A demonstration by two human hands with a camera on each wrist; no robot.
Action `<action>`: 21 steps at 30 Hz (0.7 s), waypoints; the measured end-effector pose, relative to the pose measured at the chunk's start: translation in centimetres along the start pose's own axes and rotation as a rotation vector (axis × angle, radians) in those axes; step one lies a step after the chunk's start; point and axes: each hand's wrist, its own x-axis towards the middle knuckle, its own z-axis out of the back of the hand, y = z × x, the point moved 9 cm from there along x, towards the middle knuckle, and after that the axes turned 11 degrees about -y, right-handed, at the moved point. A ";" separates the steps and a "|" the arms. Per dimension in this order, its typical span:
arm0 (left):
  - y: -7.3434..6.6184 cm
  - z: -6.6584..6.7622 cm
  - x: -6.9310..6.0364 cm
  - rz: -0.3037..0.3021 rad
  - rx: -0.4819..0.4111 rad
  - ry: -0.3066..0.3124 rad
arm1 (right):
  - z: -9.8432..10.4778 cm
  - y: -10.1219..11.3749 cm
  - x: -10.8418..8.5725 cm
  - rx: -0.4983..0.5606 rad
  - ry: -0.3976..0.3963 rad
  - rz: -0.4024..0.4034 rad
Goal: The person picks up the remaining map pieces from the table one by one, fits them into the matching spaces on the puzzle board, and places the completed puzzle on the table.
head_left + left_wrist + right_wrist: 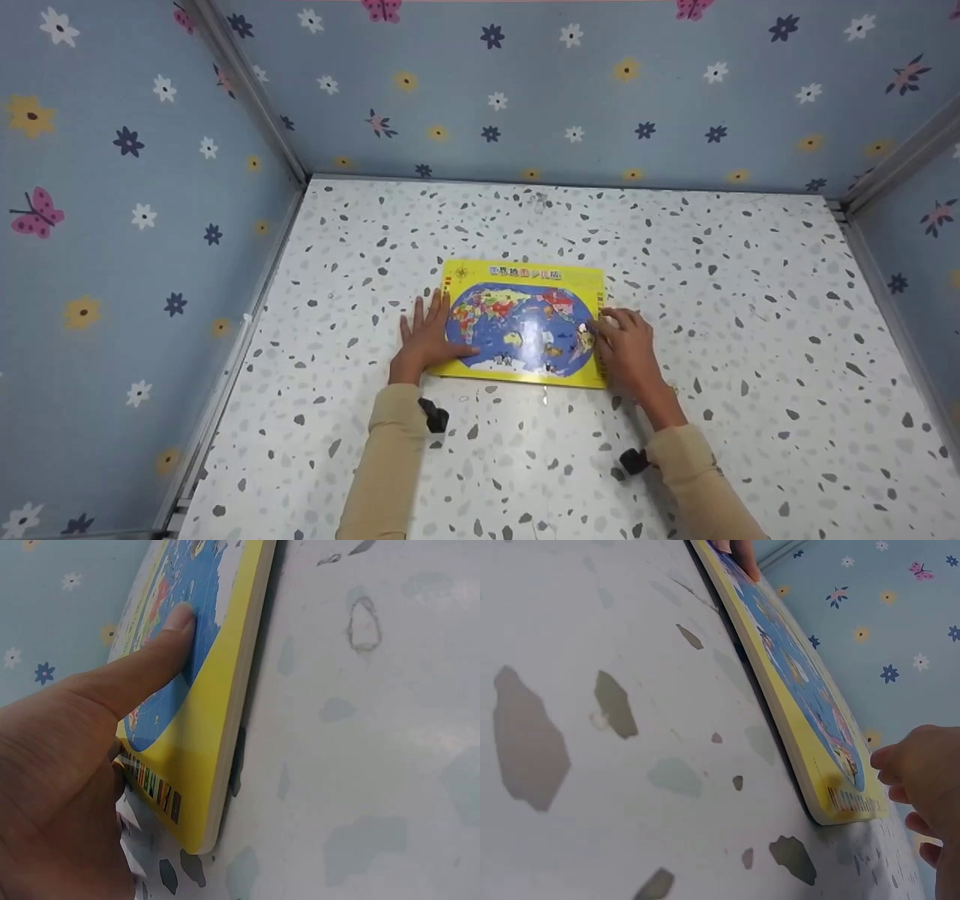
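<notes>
A flat yellow-bordered world map board (525, 296) lies on the speckled table, with coloured countries on a blue oval and a row of flags down each side. My left hand (426, 341) rests at its left edge, fingers spread and fairly straight. The left thumb (150, 660) lies across the map's face in the left wrist view. Over the right edge is my right hand (628, 351), fingers bent, with the foremost digits at the map's right rim. In the right wrist view those fingertips (885, 757) stand beside the flag row; whether they pinch anything is hidden.
The white table (720, 315) with grey flecks extends around the board. Blue flowered panels (525, 97) enclose the back and both sides, meeting at metal posts. Both forearms wear tan sleeves (390, 457), with a small black device (435, 416) at each wrist.
</notes>
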 end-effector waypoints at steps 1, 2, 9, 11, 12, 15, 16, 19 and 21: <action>0.0 0.0 0.0 0.001 0.000 0.001 | 0.1 0.2 -0.2 -0.014 -0.003 0.013; 0.0 0.0 0.0 0.003 0.000 0.002 | 0.1 0.5 -0.4 -0.028 -0.003 0.023; 0.0 0.1 -0.1 0.009 0.012 -0.004 | -0.6 1.0 -1.8 -0.086 0.051 -0.004; 0.0 0.2 -0.1 0.011 0.012 -0.003 | -0.9 1.0 -2.0 -0.093 0.067 -0.008; 0.0 0.2 -0.1 0.011 0.011 -0.002 | -1.0 1.0 -2.1 -0.095 0.077 -0.009; 0.0 0.2 -0.1 0.011 0.005 0.000 | -1.1 0.9 -2.2 -0.096 0.088 -0.015; -0.1 0.2 -0.1 0.010 0.003 0.001 | -1.1 0.9 -2.2 -0.095 0.088 -0.018; -0.1 0.1 -0.1 0.005 0.010 0.001 | -1.2 0.7 -2.2 -0.090 0.086 -0.022; 0.0 0.1 -0.1 0.004 0.016 -0.001 | -1.3 0.7 -2.2 -0.089 0.087 -0.020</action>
